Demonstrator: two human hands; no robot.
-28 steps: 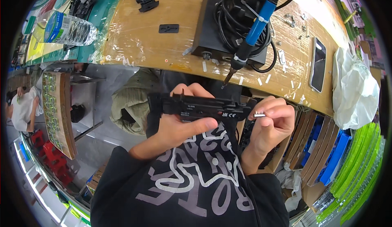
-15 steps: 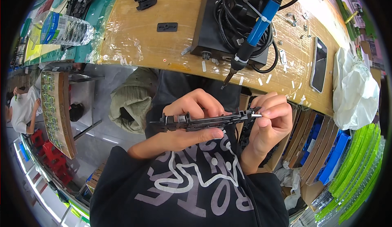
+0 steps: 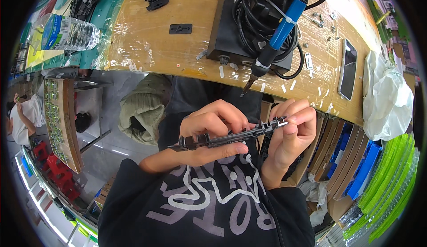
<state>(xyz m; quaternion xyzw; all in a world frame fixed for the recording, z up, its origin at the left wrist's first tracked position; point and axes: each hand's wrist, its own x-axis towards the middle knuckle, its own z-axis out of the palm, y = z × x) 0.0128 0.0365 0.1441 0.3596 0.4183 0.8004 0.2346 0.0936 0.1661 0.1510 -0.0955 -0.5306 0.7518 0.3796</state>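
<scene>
My left hand (image 3: pixel 213 118) is closed on a long, thin black plastic part (image 3: pixel 229 139), with the thumb below and the fingers above it. The part is seen nearly edge-on and slopes up toward the right. At its right end, my right hand (image 3: pixel 291 136) pinches a small silvery metal piece (image 3: pixel 281 124) between thumb and fingers, against the black plastic. How the metal piece sits in the part is too small to tell. Just above the hands hangs the bare tip of a soldering iron (image 3: pixel 284 24) with a blue handle.
A black box (image 3: pixel 227 29) with coiled cable stands on the wooden table (image 3: pixel 147 38). A flat black plate (image 3: pixel 180 28), a phone (image 3: pixel 347 69), loose screws and white scraps lie there. A water bottle (image 3: pixel 66 32) is at left, a white plastic bag (image 3: pixel 386 96) at right. Another person (image 3: pixel 29 118) is far left.
The right end of the black part has tilted up and its left end has dropped a little. My right fingers have shifted slightly with the metal piece.
</scene>
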